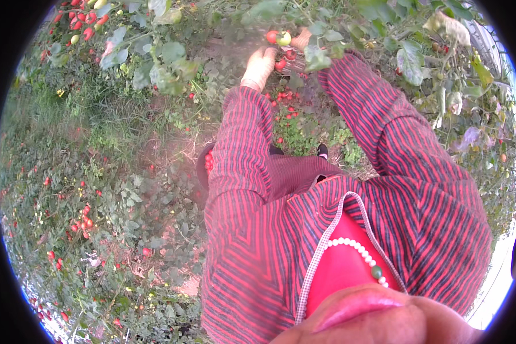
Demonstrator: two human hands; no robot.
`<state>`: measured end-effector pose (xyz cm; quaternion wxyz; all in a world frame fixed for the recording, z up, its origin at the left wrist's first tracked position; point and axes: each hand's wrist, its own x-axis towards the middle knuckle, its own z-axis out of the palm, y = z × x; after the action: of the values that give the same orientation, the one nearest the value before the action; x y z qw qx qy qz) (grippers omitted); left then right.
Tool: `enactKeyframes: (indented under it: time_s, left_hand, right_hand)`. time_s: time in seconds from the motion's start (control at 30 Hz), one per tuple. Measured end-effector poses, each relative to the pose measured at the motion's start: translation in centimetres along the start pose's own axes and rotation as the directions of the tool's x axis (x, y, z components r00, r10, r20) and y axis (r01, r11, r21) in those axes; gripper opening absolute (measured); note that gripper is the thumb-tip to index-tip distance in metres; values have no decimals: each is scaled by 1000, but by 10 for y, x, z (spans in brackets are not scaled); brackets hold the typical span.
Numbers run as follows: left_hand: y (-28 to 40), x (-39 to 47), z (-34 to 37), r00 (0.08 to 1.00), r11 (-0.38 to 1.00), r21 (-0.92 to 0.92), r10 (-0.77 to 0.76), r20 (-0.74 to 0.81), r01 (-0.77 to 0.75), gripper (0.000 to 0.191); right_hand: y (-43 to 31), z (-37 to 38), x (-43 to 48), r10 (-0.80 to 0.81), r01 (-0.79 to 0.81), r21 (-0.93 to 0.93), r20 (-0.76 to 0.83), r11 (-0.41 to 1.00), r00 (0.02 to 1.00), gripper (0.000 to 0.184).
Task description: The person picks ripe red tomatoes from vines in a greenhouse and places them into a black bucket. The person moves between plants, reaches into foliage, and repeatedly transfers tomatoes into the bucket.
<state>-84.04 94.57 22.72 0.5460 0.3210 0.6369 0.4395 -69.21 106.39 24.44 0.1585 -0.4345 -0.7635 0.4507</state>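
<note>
At the top centre my left hand (pixel 260 66) reaches into tomato plants, its fingertips beside a small cluster of tomatoes. In that cluster are a red tomato (pixel 272 37), a pale green tomato (pixel 284 38) and two lower red tomatoes (pixel 280 64). On the other side, my right hand (pixel 302 39) is close to the green tomato, partly covered by a leaf (pixel 317 57). Whether either hand grips a fruit or stem is not clear. Below my left forearm, a dark round container (pixel 202 167) holds several red tomatoes (pixel 209 160); my sleeve hides much of it.
Tomato foliage (pixel 167 56) hangs close at upper left, and leafy stems (pixel 447 64) crowd the right. More red tomatoes (pixel 287 95) lie low beyond my hands. Grass (pixel 107 107) and vines with ripe fruit (pixel 85 222) spread to the left. My shoe (pixel 322 150) shows below.
</note>
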Motion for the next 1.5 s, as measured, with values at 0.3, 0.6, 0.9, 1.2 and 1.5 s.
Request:
enactKeyframes:
  time_s: [0.3,0.6,0.9,1.2,1.5]
  left_hand:
    - [41,-60,-2,995,998,5,-64,81,63,51]
    - [78,-102,-13,983,994,25,-113,145,111,54]
    - [78,-128,-14,982,984,-21,-178,63,179,52]
    - [48,-130,-5,965,652,-715,-223,139,254,47]
    - [37,-114,6,985,623,-763,-121,124,173,40]
  right_hand:
    - [-17,-6,-14,7,-7,-104,-3,995,1000,43]
    - [-39,7,-26,-11,15,-158,28,987,1000,44]
    - [-56,19,-51,-21,39,-193,95,980,995,45]
    - [-49,-23,-74,29,31,-326,179,945,983,46]
    - [-83,17,-196,172,-138,155,-230,978,958,45]
